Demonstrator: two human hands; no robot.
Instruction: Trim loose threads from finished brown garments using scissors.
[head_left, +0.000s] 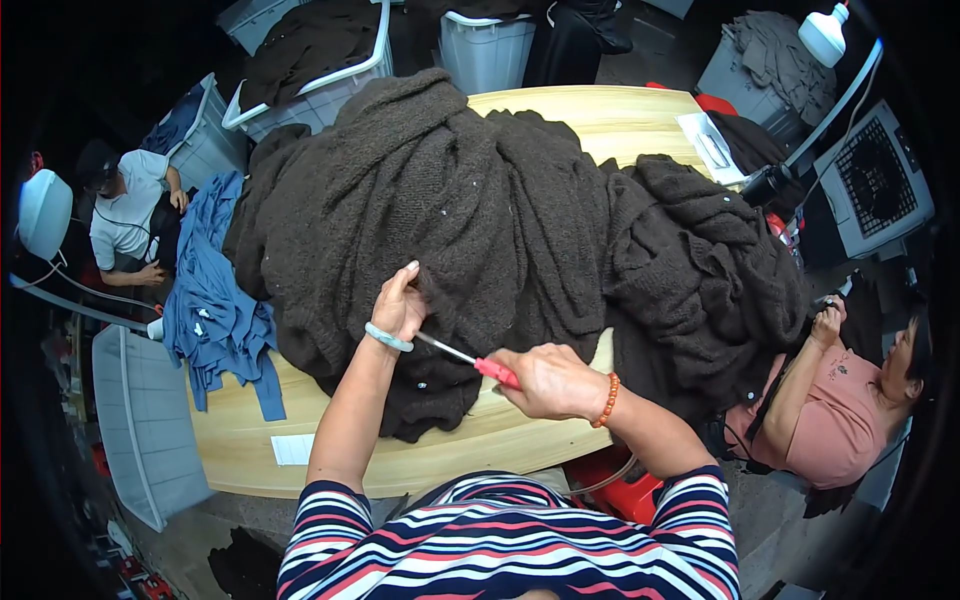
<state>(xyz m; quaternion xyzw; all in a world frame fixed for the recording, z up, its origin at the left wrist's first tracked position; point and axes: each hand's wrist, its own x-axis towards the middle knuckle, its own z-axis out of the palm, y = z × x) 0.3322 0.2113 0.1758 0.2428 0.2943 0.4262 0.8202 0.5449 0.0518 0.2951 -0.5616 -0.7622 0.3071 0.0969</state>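
A large heap of dark brown knitted fabric (430,190) covers the middle of the table in front of me. My left hand (400,305), with a pale bangle at the wrist, is closed on a fuzzy bit of this fabric at the heap's near side. In my right hand (555,382) is a tool with a red handle (497,373) and a thin metal shaft (445,348). The shaft points left, and its tip is hidden at my left hand. Below the hands, a fold of the dark knit hangs toward the table's near edge.
Blue garments (215,290) lie at the wooden table's (540,430) left end. More dark knit (700,270) is piled on the right. One person (130,220) sits at left, another (820,400) at right. Grey bins (150,430) and lamps (823,35) surround the table.
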